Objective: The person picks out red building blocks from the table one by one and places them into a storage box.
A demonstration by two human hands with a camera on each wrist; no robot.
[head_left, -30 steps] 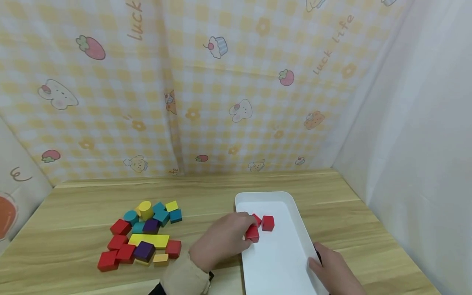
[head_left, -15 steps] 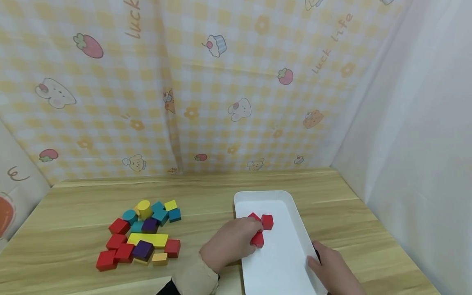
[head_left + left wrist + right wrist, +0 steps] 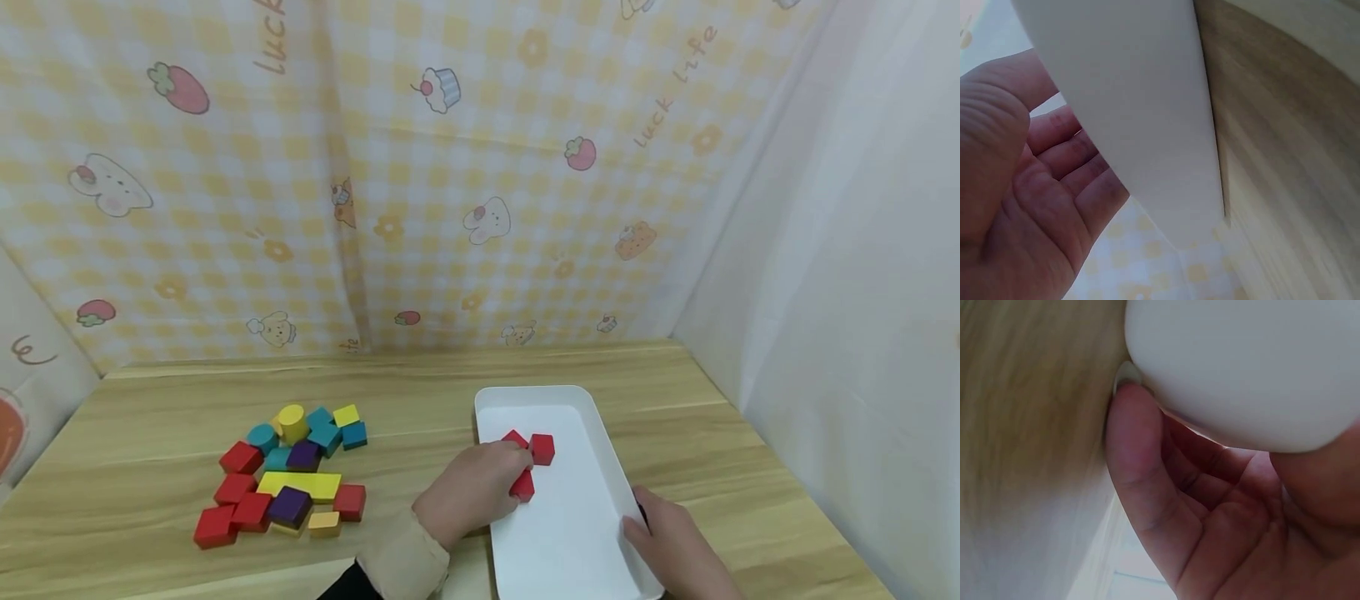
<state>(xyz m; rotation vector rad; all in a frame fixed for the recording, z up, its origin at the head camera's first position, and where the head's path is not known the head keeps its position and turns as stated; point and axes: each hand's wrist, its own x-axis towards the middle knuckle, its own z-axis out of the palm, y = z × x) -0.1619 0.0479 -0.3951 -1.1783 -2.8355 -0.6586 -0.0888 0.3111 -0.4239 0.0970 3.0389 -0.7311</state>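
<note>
My left hand [image 3: 476,487] reaches over the left rim of the white tray [image 3: 558,542] and pinches a red block [image 3: 523,487] low inside it. Close to its fingers lie two more red blocks, a red cube [image 3: 542,449] and one partly covered by the hand [image 3: 513,437]. In the left wrist view the tray's side wall [image 3: 1129,112] hides my fingertips and the block. My right hand [image 3: 682,546] grips the tray's right rim, thumb on the inside. The right wrist view shows its fingers [image 3: 1135,437] curled under the tray's rounded edge [image 3: 1241,375].
Left on the wooden table [image 3: 420,392] sits a cluster of blocks: several red cubes [image 3: 216,527], a long yellow block [image 3: 300,484], purple cubes [image 3: 290,506], teal blocks [image 3: 326,439] and a yellow cylinder [image 3: 293,423]. A checked cloth [image 3: 427,183] hangs behind, a white one [image 3: 847,292] at right.
My left hand has slid the red block a little to the right and nearer along the tray floor. My right hand keeps its grip on the rim.
</note>
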